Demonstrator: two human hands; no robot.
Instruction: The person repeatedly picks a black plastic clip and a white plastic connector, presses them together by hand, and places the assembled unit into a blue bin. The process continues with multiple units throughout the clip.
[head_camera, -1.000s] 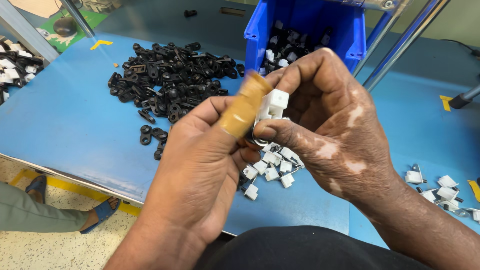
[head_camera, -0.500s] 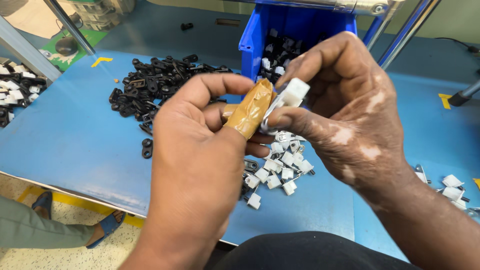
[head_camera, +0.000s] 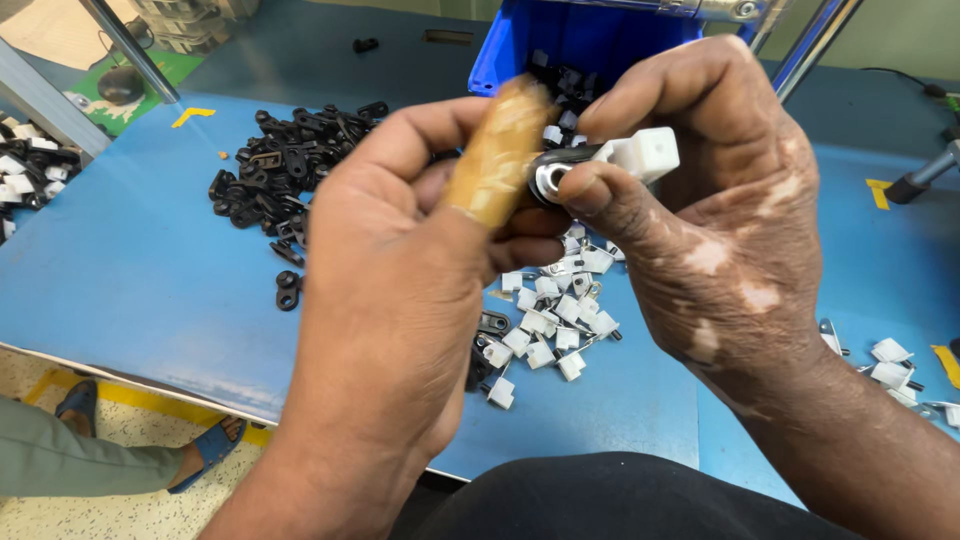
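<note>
Black clip (head_camera: 556, 172), white block (head_camera: 648, 154) attached, pinched by both hands

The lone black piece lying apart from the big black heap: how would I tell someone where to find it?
Start at the blue table and find the heap of black parts at its far left. Come toward the near edge, just left of the left hand. The lone black piece lies there by itself on bare blue, shaped like two joined rings, with nothing touching it.

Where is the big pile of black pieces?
In the head view, the pile of black pieces lies on the blue table at upper left, beyond the left hand and left of the blue bin.
</note>
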